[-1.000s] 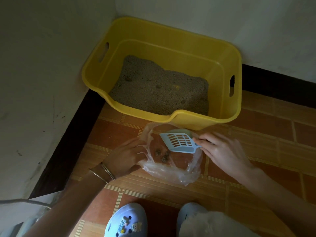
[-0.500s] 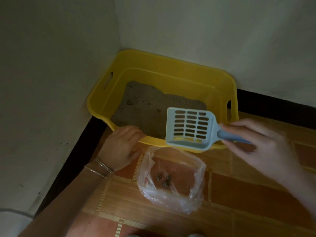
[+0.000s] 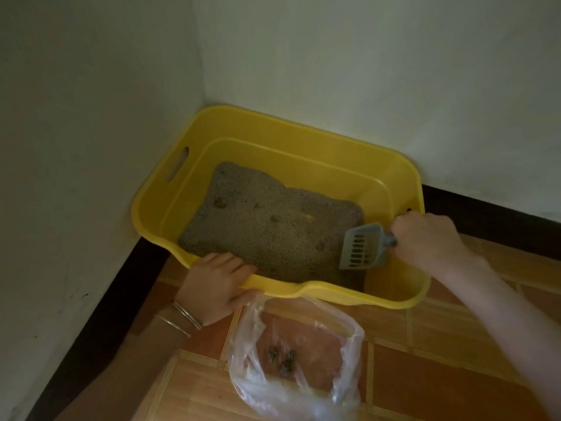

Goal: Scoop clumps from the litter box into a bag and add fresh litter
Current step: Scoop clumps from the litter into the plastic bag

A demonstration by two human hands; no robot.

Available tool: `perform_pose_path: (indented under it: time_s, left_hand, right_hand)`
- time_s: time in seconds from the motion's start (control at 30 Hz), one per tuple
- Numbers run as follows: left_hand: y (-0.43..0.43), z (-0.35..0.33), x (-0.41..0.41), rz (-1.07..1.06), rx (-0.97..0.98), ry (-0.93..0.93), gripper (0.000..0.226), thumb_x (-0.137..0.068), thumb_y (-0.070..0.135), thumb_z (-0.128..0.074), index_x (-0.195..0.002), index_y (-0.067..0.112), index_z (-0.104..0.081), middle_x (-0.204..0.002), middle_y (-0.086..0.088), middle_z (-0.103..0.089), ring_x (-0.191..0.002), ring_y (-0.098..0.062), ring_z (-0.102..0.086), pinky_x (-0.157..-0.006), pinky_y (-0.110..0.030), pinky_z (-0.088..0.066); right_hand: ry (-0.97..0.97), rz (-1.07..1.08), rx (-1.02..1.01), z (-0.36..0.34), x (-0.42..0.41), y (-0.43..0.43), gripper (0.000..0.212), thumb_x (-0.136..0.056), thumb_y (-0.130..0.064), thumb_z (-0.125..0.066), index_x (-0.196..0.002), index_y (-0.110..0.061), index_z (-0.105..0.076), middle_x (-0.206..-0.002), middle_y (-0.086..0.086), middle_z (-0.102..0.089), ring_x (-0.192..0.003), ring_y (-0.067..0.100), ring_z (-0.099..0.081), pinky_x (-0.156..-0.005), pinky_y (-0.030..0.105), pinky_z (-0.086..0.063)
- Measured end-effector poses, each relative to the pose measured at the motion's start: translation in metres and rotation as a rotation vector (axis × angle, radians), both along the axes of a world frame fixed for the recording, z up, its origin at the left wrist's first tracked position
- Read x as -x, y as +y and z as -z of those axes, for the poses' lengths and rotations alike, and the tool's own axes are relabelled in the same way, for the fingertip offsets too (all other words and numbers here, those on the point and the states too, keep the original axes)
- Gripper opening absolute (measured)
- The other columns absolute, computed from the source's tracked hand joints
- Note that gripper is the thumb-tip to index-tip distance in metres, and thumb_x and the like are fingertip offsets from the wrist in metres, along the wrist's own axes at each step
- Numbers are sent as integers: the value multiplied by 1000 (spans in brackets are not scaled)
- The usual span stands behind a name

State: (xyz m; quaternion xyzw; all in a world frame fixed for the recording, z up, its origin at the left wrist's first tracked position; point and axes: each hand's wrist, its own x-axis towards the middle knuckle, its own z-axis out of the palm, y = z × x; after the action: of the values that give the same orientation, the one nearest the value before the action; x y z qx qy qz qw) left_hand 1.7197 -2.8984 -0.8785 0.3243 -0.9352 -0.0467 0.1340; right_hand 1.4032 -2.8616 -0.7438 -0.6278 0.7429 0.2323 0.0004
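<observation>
A yellow litter box [image 3: 303,147] stands in the corner of the room, with grey litter [image 3: 267,226] spread over its floor and a few dark clumps showing. My right hand [image 3: 425,241] grips the handle of a pale blue slotted scoop [image 3: 361,247], whose blade points down into the litter at the box's right end. My left hand [image 3: 212,287] holds the box's near rim. A clear plastic bag [image 3: 303,360] lies open on the floor in front of the box, with three small dark clumps [image 3: 282,360] inside.
White walls close in on the left and behind the box, with a dark baseboard [image 3: 485,217] along their foot. The floor is orange-brown tile [image 3: 425,375]. Two thin bangles [image 3: 182,317] circle my left wrist.
My right hand carried the scoop from over the bag up and into the right end of the litter box. My left hand left the bag and took hold of the box's near rim.
</observation>
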Motion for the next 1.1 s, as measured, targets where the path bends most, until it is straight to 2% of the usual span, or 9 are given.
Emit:
perform_pose_path:
  time_s: [0.17,0.3,0.37,0.43,0.53,0.67,0.83,0.93,1.1]
  left_hand:
    - [-5,0,1,7,-105,33,45,-83,59,-44,-102,28,-70,-86,10,-68,-83,-12,-64,-64,-27,-50]
    - [-1,-1,1,-18,-97,70,44,-83,59,-45,-104,28,-70,-90,11,-69,-85,-10,-64,-69,-25,-50]
    - [-1,-1,1,-22,-87,70,44,-83,59,-46,-104,29,-70,-92,12,-69,-86,-9,-64,-71,-25,-47]
    - [-1,0,1,-23,-83,65,44,-83,59,-46,-105,29,-70,-94,12,-69,-88,-9,-63,-73,-24,-44]
    - [0,0,2,-25,-80,71,45,-83,60,-45,-104,29,-70,-94,12,-69,-87,-9,-64,-71,-25,-46]
    - [0,-2,2,-21,-71,85,44,-82,58,-47,-103,27,-70,-93,11,-70,-84,-10,-64,-72,-22,-38]
    - [1,-2,2,-13,-70,93,45,-83,58,-46,-105,27,-70,-93,10,-70,-82,-10,-64,-72,-22,-36]
    - [0,-2,2,-14,-75,105,46,-83,59,-46,-105,27,-70,-93,11,-70,-82,-10,-65,-71,-21,-36]
    - [0,-1,2,-17,-69,116,45,-82,59,-47,-104,28,-70,-90,12,-70,-80,-9,-65,-70,-21,-35]
  right_hand:
    - [-97,17,-104,15,-3,-10,27,-92,-27,-50,-66,-20,-50,-63,-4,-49,-57,11,-51,-49,22,-40]
    - [-70,13,-115,19,-3,-12,31,-91,-26,-51,-62,-22,-40,-64,-4,-48,-57,11,-50,-51,23,-42]
    - [-32,2,-111,18,-2,-15,30,-91,-27,-51,-63,-21,-40,-65,-4,-48,-55,9,-47,-47,21,-37]
    - [-27,-10,-129,19,-1,-20,22,-91,-27,-51,-71,-19,-52,-68,-3,-51,-56,10,-49,-45,21,-35]
    - [-126,6,-156,25,2,-26,19,-89,-30,-53,-94,-17,-67,-83,1,-64,-71,16,-60,-56,26,-46]
    - [-298,15,-116,37,5,-27,21,-89,-30,-58,-108,-26,-64,-97,-3,-65,-79,11,-59,-59,21,-44]
    - [-529,88,-92,50,5,-36,25,-81,-26,-69,-106,-25,-65,-102,-7,-64,-83,6,-53,-64,20,-41]
    - [-486,38,-109,47,9,-47,23,-81,-27,-69,-104,-27,-66,-99,-10,-64,-80,4,-51,-56,16,-35]
    - [-241,-138,-101,27,22,-65,28,-84,-33,-65,-111,-30,-64,-112,-11,-62,-95,12,-56,-62,23,-39]
